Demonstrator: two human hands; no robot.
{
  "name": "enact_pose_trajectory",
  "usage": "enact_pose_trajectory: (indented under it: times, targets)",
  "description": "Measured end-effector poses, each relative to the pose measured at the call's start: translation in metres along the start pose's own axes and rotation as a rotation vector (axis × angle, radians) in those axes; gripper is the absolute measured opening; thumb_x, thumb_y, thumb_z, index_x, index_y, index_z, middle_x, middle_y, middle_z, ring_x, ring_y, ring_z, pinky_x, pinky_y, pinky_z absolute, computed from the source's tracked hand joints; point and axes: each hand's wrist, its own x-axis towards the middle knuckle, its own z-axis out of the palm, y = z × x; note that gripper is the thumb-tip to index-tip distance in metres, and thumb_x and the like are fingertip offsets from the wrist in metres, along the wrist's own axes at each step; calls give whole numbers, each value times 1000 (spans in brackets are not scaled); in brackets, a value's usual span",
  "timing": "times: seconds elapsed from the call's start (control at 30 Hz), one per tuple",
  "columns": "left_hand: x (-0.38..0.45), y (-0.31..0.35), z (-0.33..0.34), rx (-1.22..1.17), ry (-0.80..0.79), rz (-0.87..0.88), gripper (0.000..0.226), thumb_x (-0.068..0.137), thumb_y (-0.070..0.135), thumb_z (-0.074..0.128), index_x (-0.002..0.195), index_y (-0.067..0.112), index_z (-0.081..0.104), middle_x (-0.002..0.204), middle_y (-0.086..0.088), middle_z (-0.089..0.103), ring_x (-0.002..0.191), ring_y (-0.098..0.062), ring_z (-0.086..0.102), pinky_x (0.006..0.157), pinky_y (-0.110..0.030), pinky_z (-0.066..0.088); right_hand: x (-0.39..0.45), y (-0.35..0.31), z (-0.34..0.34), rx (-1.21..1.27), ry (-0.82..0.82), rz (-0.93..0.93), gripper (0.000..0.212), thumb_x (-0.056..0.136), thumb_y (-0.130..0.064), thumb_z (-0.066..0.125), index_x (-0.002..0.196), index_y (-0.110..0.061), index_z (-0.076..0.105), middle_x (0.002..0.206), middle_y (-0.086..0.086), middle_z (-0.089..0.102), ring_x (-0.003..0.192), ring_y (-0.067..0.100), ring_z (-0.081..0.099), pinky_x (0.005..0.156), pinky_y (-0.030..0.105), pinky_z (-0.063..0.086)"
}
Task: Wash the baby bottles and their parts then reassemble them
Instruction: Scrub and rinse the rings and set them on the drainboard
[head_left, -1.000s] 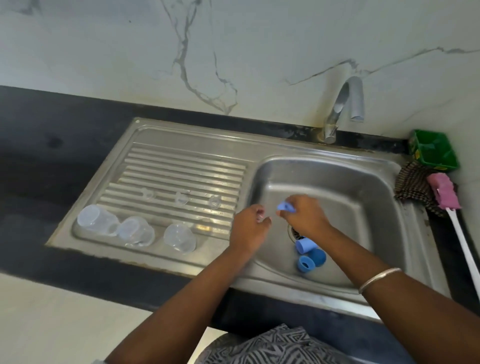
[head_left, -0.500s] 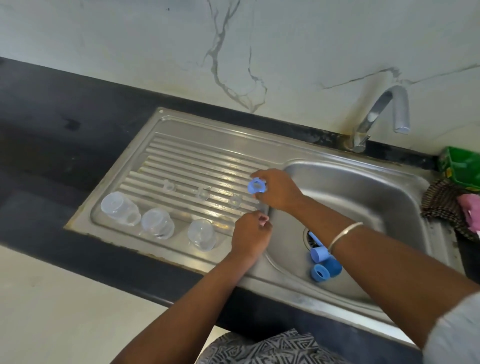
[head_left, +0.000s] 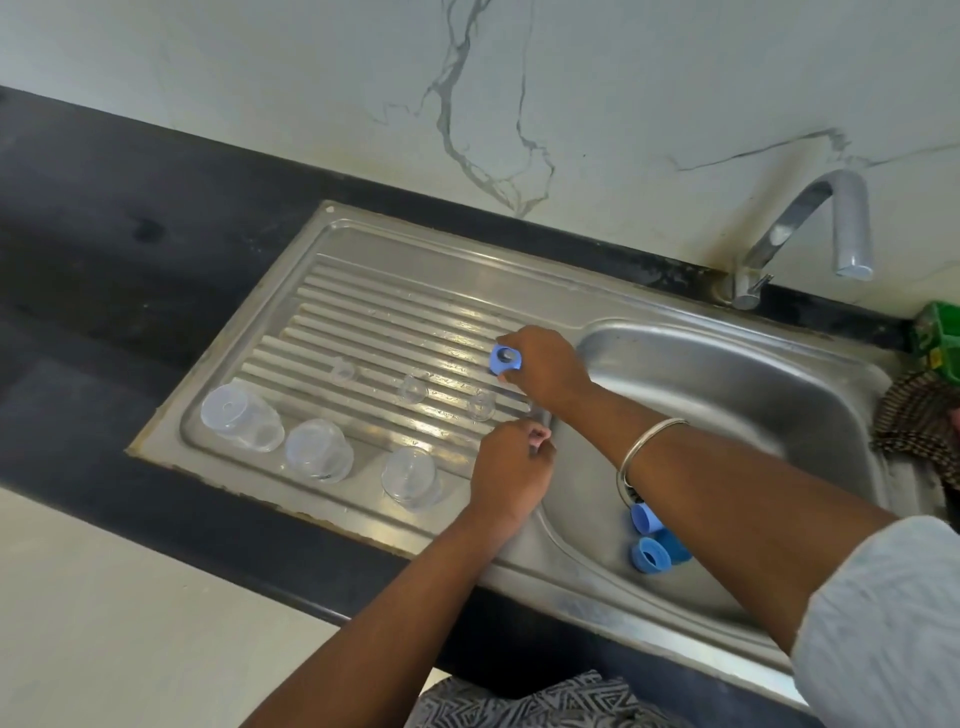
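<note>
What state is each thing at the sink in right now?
Right hand: holds blue ring over the drainboard.
Left hand: fingers curled, contents unclear.
Three clear caps: mouth-down on the drainboard.
Blue collars: lying in the basin.
Tap: no water running.

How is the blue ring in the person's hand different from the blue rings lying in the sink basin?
The held blue ring is gripped by the right hand over the ribbed drainboard; the basin rings lie loose at the bottom of the sink. The held ring is alone; the basin rings crowd together beside the drain, partly hidden behind the arm. All share the same blue colour and open centre.
</note>
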Motion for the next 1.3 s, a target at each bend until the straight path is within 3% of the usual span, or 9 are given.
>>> enact_pose_trajectory:
  times: [0.2,0.33,0.43,0.57,0.7,0.83,0.93,1.17,1.3]
  targets:
    - [2,-4,-1,36,-1,0,19,90,15,59,100,16,75,101,3,74,85,-2,61,68,2,34,4,-5,5,45,-29,14,55,85,-21,77,136,-11,59,127,14,61,120,28,53,97,22,30]
    - [1,-4,-1,49,-14,22,19,90,12,58,99,15,74,99,4,73,83,-2,59,74,-5,42,-11,-1,-3,158,14,78,68,79,-27,83,141,-17,55,124,11,59,117,23,52,105,30,36]
    - [1,-1,3,44,-26,58,21,92,15,57,104,16,73,101,3,73,89,-7,64,84,-21,50,-46,8,-15,251,171,217,54,88,-26,73,139,-22,56,120,4,60,108,17,55,96,25,41]
    - [-1,6,16,67,-85,113,18,93,17,58,102,17,73,99,3,72,89,-9,64,83,-25,51,-113,53,-20,251,239,463,38,92,-32,66,130,-27,63,108,-6,64,91,16,65,86,23,45]
    - [-1,11,35,101,-149,159,16,89,18,57,96,18,72,95,1,72,87,-14,65,83,-29,52,-170,107,-18,279,199,723,28,89,-28,68,116,-24,70,106,3,73,98,20,67,84,19,42]
    - [-4,20,63,146,-242,174,15,89,16,59,97,17,72,94,2,71,87,-14,65,81,-29,52,-213,144,-15,215,68,841,23,86,-27,70,108,-23,73,105,4,72,102,25,66,86,28,48]
    - [-4,25,82,199,-281,192,16,89,18,59,97,17,72,91,3,71,84,-14,65,77,-26,52,-231,163,-7,221,37,859,18,83,-24,71,101,-25,73,92,1,70,95,23,68,76,24,46]
    - [-4,27,124,335,-357,166,14,90,23,58,97,23,70,96,3,72,84,-15,65,78,-31,54,-249,195,-6,67,-153,784,13,81,-23,72,95,-23,72,103,8,72,97,26,66,80,32,53]
    - [-2,29,143,413,-406,93,18,92,22,56,103,22,70,101,2,72,88,-14,64,74,-23,44,-247,184,-6,30,-285,610,10,79,-33,73,89,-29,73,100,1,71,98,23,66,76,30,51]
